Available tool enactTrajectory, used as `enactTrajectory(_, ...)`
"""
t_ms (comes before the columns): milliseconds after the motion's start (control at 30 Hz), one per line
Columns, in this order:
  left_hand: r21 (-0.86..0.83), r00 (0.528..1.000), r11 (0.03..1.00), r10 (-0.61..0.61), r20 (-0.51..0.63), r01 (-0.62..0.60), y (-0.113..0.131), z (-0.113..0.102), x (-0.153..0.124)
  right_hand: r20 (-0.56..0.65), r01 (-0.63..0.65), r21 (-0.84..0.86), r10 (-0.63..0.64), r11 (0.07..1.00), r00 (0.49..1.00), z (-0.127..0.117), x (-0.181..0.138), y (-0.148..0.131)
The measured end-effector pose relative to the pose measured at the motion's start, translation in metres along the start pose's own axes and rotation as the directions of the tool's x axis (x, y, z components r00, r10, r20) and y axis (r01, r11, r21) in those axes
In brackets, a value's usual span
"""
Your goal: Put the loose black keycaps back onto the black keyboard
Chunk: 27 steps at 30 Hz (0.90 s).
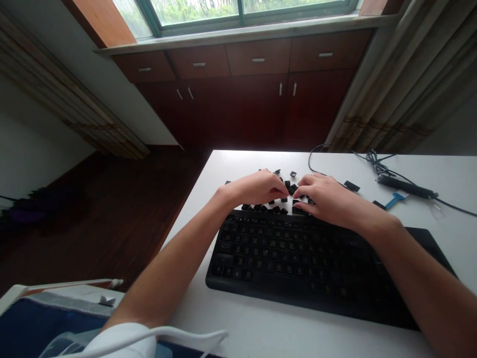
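Flat black plastic keyboard [305,258]: beyond its far edge, scattered small black keycaps [266,206]; left hand [257,188] and right hand [328,196], fingertips pinched among them; grasped item indiscernible.

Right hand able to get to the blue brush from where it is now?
Probably yes. The right hand is at the loose keycaps; the blue brush lies beyond its wrist on bare table, nothing between.

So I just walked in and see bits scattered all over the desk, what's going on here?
A person sits at a white table with a black keyboard in front of them. Both hands are over a pile of loose black keycaps lying just beyond the keyboard: the left hand and right hand meet with fingertips pinched among the caps. A small blue brush and a black cable lie to the right.
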State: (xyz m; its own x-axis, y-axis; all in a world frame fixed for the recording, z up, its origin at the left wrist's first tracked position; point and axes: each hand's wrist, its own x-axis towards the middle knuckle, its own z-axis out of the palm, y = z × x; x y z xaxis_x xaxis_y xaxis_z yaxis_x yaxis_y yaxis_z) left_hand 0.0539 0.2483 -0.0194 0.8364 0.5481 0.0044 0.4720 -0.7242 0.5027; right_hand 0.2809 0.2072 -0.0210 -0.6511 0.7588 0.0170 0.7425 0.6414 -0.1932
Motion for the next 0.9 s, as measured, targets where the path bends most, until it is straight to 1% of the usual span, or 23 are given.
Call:
enactTrajectory(167,0.005,1.0,1.0,0.003,0.012,-0.003,0.001,-0.001,0.0,-0.009,0.006,-0.016,-0.006,1.0,1.0,0.002,0.001,0.0)
enactTrajectory(367,0.03,0.999,0.999,0.02,0.034,-0.021,0.0,0.001,0.0,-0.045,0.005,0.006,-0.005,1.0,0.999,0.004,0.004,-0.004)
enactTrajectory(433,0.037,0.999,0.999,0.026,0.039,-0.027,0.0,0.002,0.0,-0.049,0.008,0.025,-0.007,1.0,0.999,0.002,0.004,-0.006)
enactTrajectory(500,0.037,0.999,0.999,0.031,0.043,-0.033,0.001,0.002,0.0,-0.046,-0.011,0.084,0.015,0.996,0.999,-0.005,0.002,-0.003)
enactTrajectory(567,0.04,0.999,0.999,0.035,0.023,-0.036,0.002,-0.001,-0.001,-0.06,-0.079,0.177,0.091,0.981,0.994,-0.016,-0.003,0.005)
enactTrajectory(600,0.042,0.999,0.999,0.034,-0.004,-0.034,0.003,-0.003,-0.002,-0.079,-0.137,0.224,0.158,0.965,0.984,-0.023,-0.007,0.012)
enactTrajectory(667,0.038,0.997,0.999,0.02,-0.079,-0.017,0.005,-0.009,-0.005,-0.177,-0.233,0.245,0.28,0.941,0.944,-0.038,-0.016,0.028)
enactTrajectory(700,0.027,0.993,1.0,0.009,-0.116,-0.006,0.007,-0.013,-0.006,-0.221,-0.285,0.239,0.338,0.928,0.915,-0.044,-0.021,0.036)
enactTrajectory(733,0.011,0.99,1.0,-0.001,-0.143,0.003,0.008,-0.017,-0.008,-0.242,-0.332,0.233,0.385,0.914,0.891,-0.048,-0.026,0.044)
enactTrajectory(800,-0.023,0.986,1.0,-0.018,-0.165,0.014,0.01,-0.023,-0.012,-0.207,-0.394,0.238,0.443,0.888,0.872,-0.053,-0.032,0.056)
enactTrajectory(900,-0.038,0.987,0.999,-0.019,-0.157,0.013,0.013,-0.029,-0.015,-0.078,-0.446,0.25,0.477,0.86,0.875,-0.049,-0.033,0.064)
